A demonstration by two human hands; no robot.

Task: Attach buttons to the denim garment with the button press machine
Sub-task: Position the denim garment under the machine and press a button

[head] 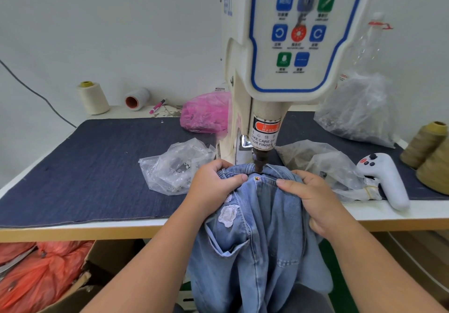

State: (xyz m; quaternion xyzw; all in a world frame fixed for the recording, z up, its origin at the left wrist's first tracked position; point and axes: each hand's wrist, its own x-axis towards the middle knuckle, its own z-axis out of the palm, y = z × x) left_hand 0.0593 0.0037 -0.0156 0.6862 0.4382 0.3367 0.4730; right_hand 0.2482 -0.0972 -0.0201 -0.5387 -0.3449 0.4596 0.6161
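A long white worktable (413, 211) with a pale wooden front edge fills the room's width, most of its top covered by a dark blue denim mat (85, 167) that stops just short of that edge. Rising from the middle is the cream button press machine (274, 45), its blue-bordered control panel up top and its dark plunger (258, 160) pointing straight down. The light blue denim garment (257, 239) hangs off the table's front edge, with its waistband bunched directly under the plunger and a small brass button (257, 178) showing just in front of it. The left hand (213, 186) grips the waistband on one side, fingers curled over the fold and thumb pressed flat on the cloth; the right hand (311, 201) holds the other side the same way (thumbs close on either side of the button). Left of the hands the mat lies open beyond a crumpled clear plastic bag (175, 167). On the right a white handheld controller (386, 181) lies at the mat's edge, near olive thread cones (430, 152).
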